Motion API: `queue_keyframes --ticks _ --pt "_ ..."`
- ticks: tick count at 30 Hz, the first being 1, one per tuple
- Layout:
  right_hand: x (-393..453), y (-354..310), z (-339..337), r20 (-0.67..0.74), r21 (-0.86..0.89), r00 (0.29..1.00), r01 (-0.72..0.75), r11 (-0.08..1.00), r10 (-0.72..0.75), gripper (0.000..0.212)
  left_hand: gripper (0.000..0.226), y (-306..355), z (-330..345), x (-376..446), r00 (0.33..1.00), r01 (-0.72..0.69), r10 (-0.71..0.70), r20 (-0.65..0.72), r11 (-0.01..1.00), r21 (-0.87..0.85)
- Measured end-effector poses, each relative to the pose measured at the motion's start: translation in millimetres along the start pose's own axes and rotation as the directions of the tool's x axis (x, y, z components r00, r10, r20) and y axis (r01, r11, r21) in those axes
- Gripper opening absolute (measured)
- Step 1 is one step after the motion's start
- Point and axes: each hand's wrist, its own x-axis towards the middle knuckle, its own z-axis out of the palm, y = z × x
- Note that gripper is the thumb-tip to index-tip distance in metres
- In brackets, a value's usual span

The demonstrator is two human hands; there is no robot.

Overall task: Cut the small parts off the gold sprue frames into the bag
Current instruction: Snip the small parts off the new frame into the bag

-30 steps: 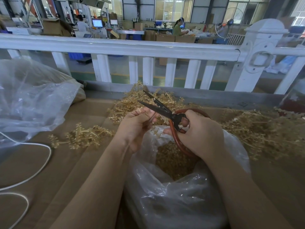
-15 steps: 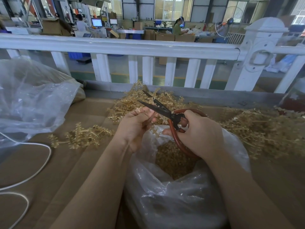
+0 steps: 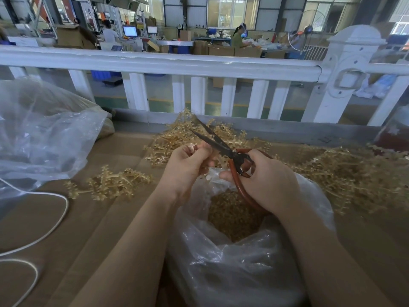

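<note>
Scissors [image 3: 223,147] with dark blades and red-brown loop handles sit in the right hand [image 3: 266,180], whose fingers curl through and round the handles in a firm grip; the blades stand apart, pointing up and to the left over the heap of gold frames [image 3: 177,138] at the back of the counter [image 3: 124,209]. The left hand [image 3: 188,167] has its fingers curled in a narrow grip, pinching something small at the fingertips just beside the lower blade; what it pinches is too hidden to name with certainty. Both hands hover over the open mouth of a clear plastic bag [image 3: 232,269] standing near the front of the counter, and loose gold parts [image 3: 232,213] lie heaped inside it. A small cluster of gold frames [image 3: 110,185] lies apart on the brown cardboard to the left, and a larger tangled pile [image 3: 349,176] spreads along the right side. A second, crumpled clear bag [image 3: 44,134] sits at far left, with a white cord [image 3: 53,229] looping across the counter below it. A white railing [image 3: 159,63] runs behind the counter, and beyond it are cardboard boxes and people at workstations.
</note>
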Motion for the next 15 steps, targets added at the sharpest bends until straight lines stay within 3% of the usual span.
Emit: queue_keyframes --ticks 5,8,15 --pt "-0.4 -0.7 0.1 -0.006 -0.033 0.999 0.033 0.999 -0.033 0.085 0.009 -1.3 0.6 -0.9 0.998 -0.069 0.068 0.013 0.996 0.065" --pt "-0.4 -1.0 -0.9 -0.015 -0.05 0.999 0.043 0.998 -0.044 0.088 0.02 -2.1 0.4 -1.4 0.996 -0.085 0.087 -0.021 0.993 0.079" --pt "-0.2 -3.2 -3.4 -0.018 -0.074 0.998 0.052 0.996 -0.053 0.086 0.012 -4.2 -1.6 0.0 0.982 -0.161 0.178 -0.063 0.964 0.211"
